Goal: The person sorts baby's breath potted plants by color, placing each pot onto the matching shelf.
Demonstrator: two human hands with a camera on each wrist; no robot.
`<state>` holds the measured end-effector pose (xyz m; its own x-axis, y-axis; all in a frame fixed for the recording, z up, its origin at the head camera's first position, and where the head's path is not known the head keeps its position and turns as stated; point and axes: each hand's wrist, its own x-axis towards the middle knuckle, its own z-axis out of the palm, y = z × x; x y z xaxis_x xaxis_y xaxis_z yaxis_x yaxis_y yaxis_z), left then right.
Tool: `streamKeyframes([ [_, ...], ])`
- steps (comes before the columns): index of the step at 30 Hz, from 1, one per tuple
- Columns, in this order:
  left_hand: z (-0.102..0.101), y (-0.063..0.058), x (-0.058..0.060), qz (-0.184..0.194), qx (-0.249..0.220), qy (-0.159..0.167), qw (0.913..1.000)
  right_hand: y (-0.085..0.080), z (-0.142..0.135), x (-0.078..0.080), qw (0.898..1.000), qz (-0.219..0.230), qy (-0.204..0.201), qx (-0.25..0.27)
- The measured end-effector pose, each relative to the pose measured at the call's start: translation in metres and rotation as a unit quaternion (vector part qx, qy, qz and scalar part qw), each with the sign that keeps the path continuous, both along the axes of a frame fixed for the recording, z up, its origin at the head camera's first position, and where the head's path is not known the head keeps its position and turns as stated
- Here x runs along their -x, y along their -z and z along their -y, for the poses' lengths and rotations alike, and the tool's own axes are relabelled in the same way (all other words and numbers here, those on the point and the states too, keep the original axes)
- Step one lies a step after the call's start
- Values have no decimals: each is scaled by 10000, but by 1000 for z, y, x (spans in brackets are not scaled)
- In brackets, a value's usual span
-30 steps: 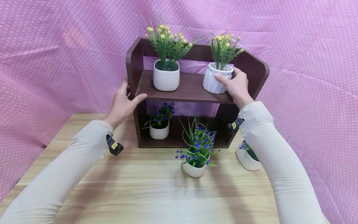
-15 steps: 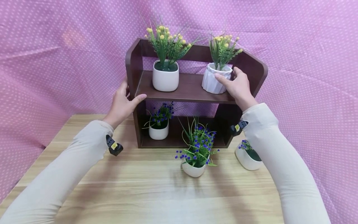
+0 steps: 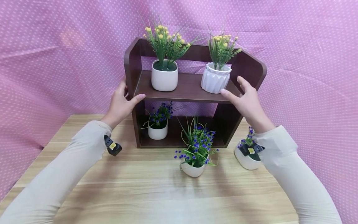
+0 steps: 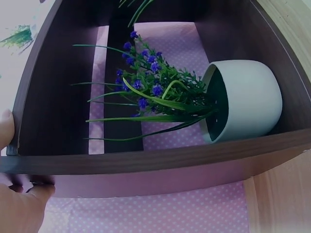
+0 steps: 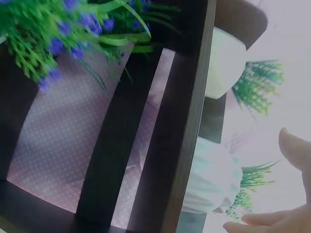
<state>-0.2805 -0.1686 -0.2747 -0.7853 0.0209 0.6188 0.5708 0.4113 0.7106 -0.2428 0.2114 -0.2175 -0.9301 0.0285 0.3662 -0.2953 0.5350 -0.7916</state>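
A dark brown two-tier shelf (image 3: 190, 85) stands on the table. My left hand (image 3: 120, 104) grips its left side panel at the upper board, thumb in front and fingers around the outside; the left wrist view shows the thumb (image 4: 6, 130) and fingers on either side of the panel. Just right of the white ridged pot (image 3: 214, 80), with yellow flowers, my right hand (image 3: 249, 101) is spread and holds nothing. That pot stands upright on the upper board, as does a smooth white pot (image 3: 164, 79) of yellow flowers at the left.
A white pot (image 3: 158, 133) with blue-purple flowers sits inside the lower tier at left. Another blue-flowered pot (image 3: 193, 170) stands on the wooden table (image 3: 156, 193) before the shelf, and a third (image 3: 247, 160) lies under my right wrist. Pink dotted cloth (image 3: 307, 77) hangs behind.
My right hand has let go of the ridged white pot and drawn back to the right and down. The pot stays on the upper board. My left hand keeps its hold on the shelf.
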Motion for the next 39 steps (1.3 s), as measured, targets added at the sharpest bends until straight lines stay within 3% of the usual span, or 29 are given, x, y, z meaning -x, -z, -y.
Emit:
streamKeyframes([
  [8, 1, -2, 1, 25, 2, 27, 10000, 42, -18, -40, 9987, 140, -425, -247],
  [14, 2, -3, 2, -75, 14, 72, 9999, 74, -26, -62, 9967, 143, -642, -478],
  [23, 2, 1, 3, -139, 7, 134, 9998, 112, -28, -88, 9952, 607, -488, -592],
  [31, 2, 1, 4, -42, 14, 118, 9999, 158, -18, -100, 9947, 823, -483, -386],
  [39, 0, -1, 4, 23, -37, 97, 9999, 194, -1, -97, 9885, 1422, -495, 149],
])
